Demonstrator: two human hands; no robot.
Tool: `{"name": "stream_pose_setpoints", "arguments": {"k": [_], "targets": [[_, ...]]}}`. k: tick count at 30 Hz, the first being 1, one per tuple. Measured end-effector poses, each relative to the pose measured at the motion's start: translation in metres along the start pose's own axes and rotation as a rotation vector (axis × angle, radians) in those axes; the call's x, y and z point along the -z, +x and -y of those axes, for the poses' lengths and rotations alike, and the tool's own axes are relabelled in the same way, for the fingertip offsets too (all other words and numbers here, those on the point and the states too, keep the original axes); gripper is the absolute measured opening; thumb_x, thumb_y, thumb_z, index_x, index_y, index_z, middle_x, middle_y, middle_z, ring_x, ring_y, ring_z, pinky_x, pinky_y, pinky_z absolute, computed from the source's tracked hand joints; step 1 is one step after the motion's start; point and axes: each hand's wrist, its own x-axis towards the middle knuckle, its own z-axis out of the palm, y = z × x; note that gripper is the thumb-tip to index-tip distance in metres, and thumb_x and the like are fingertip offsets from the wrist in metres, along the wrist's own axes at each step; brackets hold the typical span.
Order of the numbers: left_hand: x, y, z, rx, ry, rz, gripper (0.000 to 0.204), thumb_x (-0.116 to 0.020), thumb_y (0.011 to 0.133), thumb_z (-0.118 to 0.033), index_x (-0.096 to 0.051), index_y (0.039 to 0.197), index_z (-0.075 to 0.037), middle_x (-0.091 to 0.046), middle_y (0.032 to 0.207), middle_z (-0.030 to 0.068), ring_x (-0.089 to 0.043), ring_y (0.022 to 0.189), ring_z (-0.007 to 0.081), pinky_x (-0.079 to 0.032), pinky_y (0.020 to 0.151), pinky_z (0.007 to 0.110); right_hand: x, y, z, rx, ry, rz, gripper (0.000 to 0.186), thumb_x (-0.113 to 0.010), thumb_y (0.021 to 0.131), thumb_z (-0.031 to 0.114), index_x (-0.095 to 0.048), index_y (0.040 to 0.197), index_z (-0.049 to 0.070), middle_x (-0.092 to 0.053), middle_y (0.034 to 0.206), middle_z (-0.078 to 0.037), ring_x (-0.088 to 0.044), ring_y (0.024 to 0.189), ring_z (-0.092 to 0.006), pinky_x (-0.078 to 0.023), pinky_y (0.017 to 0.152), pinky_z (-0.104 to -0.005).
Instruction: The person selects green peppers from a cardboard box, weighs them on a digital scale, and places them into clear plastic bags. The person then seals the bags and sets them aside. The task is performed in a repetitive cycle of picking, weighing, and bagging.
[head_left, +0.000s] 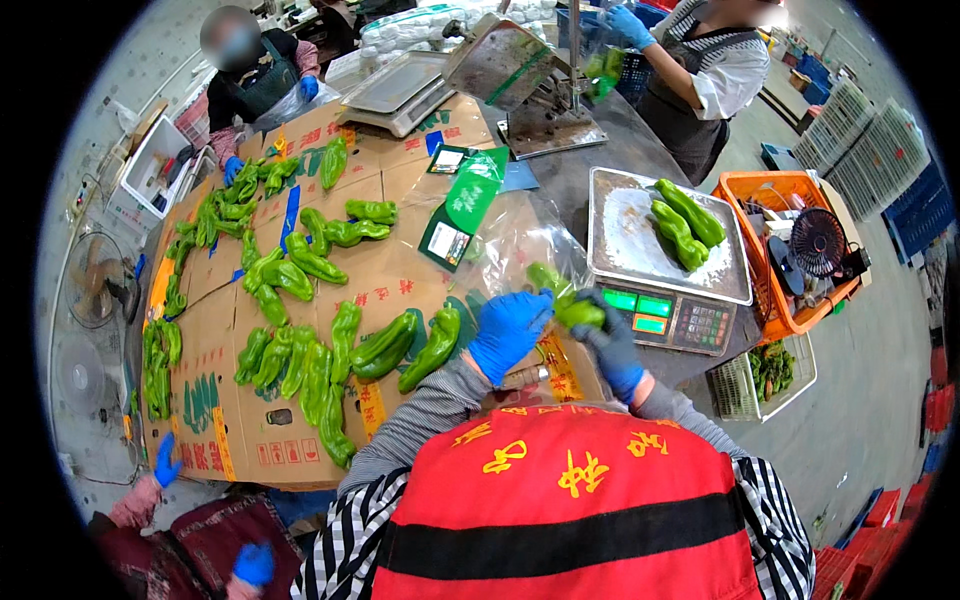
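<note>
My left hand (508,334), in a blue glove, is closed at the mouth of a clear plastic bag (515,238). Beside it, my right hand (612,350), in a dark grey and blue glove, grips a green pepper (580,313) near the bag's opening. Another green pepper (543,278) shows at the bag, partly behind my left fingers. Right of the hands stands a digital scale (625,215) with two long green peppers (688,228) on its pan. Many loose peppers (385,345) lie on the cardboard left of my left hand.
Flattened cardboard (270,400) covers the table. Green printed packaging (476,205) lies beyond the bag, near a second scale (400,90). An orange crate (790,200) with a small fan stands right. Co-workers are at the far left (262,85), far right (690,80) and near left (190,540).
</note>
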Motion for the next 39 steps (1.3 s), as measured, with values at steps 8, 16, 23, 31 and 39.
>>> {"name": "stream_pose_setpoints", "arguments": {"k": [8, 16, 23, 31, 39], "targets": [[0.005, 0.007, -0.014, -0.073, -0.243, -0.130, 0.016, -0.060, 0.086, -0.019, -0.065, 0.094, -0.006, -0.063, 0.080, 0.0140, -0.062, 0.073, 0.0316, -0.049, 0.062, 0.040, 0.006, 0.000, -0.020, -0.229, 0.473, 0.094, 0.058, -0.062, 0.089, 0.018, -0.037, 0.140, 0.011, -0.048, 0.131, -0.008, -0.050, 0.118, -0.0236, -0.046, 0.095, -0.0352], [-0.018, -0.006, -0.015, -0.205, -0.266, 0.035, 0.016, -0.063, 0.083, -0.020, -0.067, 0.096, -0.011, -0.065, 0.086, 0.0115, -0.063, 0.073, 0.0309, -0.051, 0.064, 0.038, 0.010, 0.019, -0.015, -0.013, -0.258, -0.023, 0.048, -0.062, 0.087, 0.013, -0.047, 0.131, 0.003, -0.055, 0.126, -0.016, -0.056, 0.112, -0.0257, -0.044, 0.095, -0.0334], [-0.016, 0.001, -0.021, -0.204, -0.336, 0.013, 0.016, -0.062, 0.084, -0.022, -0.068, 0.094, -0.011, -0.066, 0.085, 0.0122, -0.063, 0.074, 0.0316, -0.050, 0.066, 0.039, -0.003, 0.028, -0.028, -0.137, 0.392, 0.124, 0.039, -0.047, 0.095, 0.021, -0.047, 0.130, 0.004, -0.056, 0.125, -0.013, -0.056, 0.112, -0.0233, -0.044, 0.096, -0.0333], [-0.008, -0.008, -0.031, -0.124, -0.426, 0.184, 0.017, -0.061, 0.086, -0.020, -0.066, 0.097, -0.009, -0.066, 0.087, 0.0139, -0.064, 0.078, 0.0338, -0.050, 0.067, 0.039, -0.026, 0.064, 0.008, 0.326, -0.516, 0.140, 0.050, -0.058, 0.085, 0.020, -0.048, 0.131, 0.003, -0.053, 0.129, -0.017, -0.050, 0.121, -0.0302, -0.036, 0.103, -0.0391], [-0.017, -0.017, -0.009, -0.052, -0.329, 0.183, 0.020, -0.063, 0.086, -0.022, -0.068, 0.099, -0.007, -0.067, 0.089, 0.0147, -0.065, 0.077, 0.0324, -0.052, 0.066, 0.037, 0.012, 0.044, -0.085, -0.110, -0.769, 0.501, 0.042, -0.059, 0.085, 0.026, -0.056, 0.121, 0.004, -0.059, 0.118, -0.019, -0.055, 0.112, -0.0314, -0.042, 0.096, -0.0401]]}}
